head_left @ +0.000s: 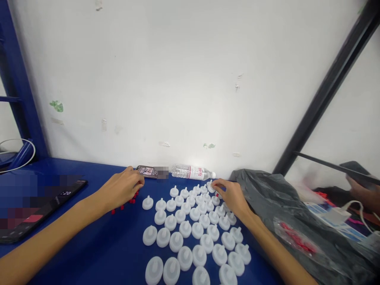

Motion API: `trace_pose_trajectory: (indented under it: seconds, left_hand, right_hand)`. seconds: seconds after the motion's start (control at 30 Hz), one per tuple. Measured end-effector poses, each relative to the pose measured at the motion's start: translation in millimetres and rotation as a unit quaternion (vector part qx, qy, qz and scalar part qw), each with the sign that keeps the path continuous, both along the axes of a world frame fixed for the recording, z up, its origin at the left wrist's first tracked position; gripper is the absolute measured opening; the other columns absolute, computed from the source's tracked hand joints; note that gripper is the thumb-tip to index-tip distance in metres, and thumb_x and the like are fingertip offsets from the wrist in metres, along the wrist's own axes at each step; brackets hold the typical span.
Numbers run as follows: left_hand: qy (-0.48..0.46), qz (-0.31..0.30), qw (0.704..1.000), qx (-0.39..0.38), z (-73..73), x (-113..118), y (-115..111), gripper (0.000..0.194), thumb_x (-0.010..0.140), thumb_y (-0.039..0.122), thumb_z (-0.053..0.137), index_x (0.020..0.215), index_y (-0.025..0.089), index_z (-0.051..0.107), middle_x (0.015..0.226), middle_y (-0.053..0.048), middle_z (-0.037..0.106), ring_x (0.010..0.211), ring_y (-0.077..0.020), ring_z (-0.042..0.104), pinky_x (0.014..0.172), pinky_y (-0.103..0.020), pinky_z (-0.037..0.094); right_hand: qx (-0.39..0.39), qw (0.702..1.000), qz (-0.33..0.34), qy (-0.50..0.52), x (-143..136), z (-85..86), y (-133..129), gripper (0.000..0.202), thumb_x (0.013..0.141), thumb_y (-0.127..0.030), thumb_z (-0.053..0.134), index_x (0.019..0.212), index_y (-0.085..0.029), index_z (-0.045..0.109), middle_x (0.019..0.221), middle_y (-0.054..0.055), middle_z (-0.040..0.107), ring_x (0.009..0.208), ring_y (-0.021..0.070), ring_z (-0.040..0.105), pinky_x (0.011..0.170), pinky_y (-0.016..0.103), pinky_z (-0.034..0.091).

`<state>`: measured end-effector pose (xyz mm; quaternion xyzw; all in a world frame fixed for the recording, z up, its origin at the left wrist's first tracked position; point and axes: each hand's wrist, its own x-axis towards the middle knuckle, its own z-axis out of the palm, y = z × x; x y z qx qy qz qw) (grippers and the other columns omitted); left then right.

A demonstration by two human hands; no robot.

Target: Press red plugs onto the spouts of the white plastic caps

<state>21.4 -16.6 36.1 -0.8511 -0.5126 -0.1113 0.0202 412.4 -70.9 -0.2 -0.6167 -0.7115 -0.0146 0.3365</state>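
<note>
Many white nozzle caps (185, 228) stand upright in loose rows on the blue table (97, 237). My right hand (233, 196) reaches to the far right of them, its thumb and finger pinched at the spout of a white nozzle cap (210, 187). Just below that hand, one spout carries a red tip (217, 195). To the left, my left hand (126, 186) is closed with curled fingers over small red tips (132, 200) scattered on the table. Whatever is between its fingertips is hidden.
A clear plastic bottle (192, 172) lies along the wall beside a phone (147, 171). Another dark device (44, 211) is at the left. On the right are grey plastic sheeting (261, 194) and a clear bag of red pieces (298, 239). Another person's hand (360, 194) shows at far right.
</note>
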Motion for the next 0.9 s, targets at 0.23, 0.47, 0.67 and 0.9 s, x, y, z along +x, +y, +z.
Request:
trace_pose_trajectory:
  seconds: [0.23,0.47,0.67,0.9]
  left_hand:
    - [0.019,0.033,0.999,-0.019,-1.0,0.8,-5.2,0.027,0.092,0.041,0.053,0.083,0.022,0.072,0.096,-0.013,0.07,0.079,-0.0288,0.069,0.07,-0.038,0.05]
    - [0.026,0.019,0.999,-0.021,-8.9,-1.2,-2.8,0.017,0.088,0.022,0.057,0.076,0.023,0.07,0.086,-0.008,0.072,0.076,-0.0249,0.067,0.062,-0.033,0.044]
    - [0.001,-0.001,1.0,-0.007,-10.6,-0.3,-4.9,0.02,0.088,0.019,0.054,0.071,0.023,0.065,0.083,-0.008,0.071,0.089,-0.0271,0.068,0.061,-0.031,0.041]
    - [-0.044,-0.011,0.999,0.014,-3.1,9.8,-13.3,0.023,0.095,0.031,0.047,0.087,0.024,0.068,0.095,-0.008,0.072,0.075,-0.0241,0.068,0.064,-0.033,0.044]
  right_hand:
    - [-0.031,0.999,0.022,-0.032,3.3,-2.1,2.3,0.026,0.097,-0.03,0.052,0.096,-0.025,0.078,0.093,0.004,0.082,0.082,0.0263,0.077,0.078,0.035,0.055]
    - [-0.018,0.998,0.044,-0.043,3.2,-3.7,2.2,0.038,0.106,-0.039,0.043,0.116,-0.022,0.075,0.121,0.01,0.078,0.117,0.0287,0.07,0.106,0.042,0.05]
    - [-0.041,0.997,0.045,-0.045,5.5,-5.9,2.1,0.058,0.111,-0.05,0.024,0.125,-0.022,0.074,0.135,0.01,0.073,0.133,0.0289,0.062,0.115,0.05,0.045]
    - [-0.053,0.996,0.048,-0.051,7.9,-13.3,7.4,0.064,0.11,-0.056,0.023,0.127,-0.019,0.073,0.134,0.012,0.073,0.134,0.03,0.063,0.115,0.052,0.047]
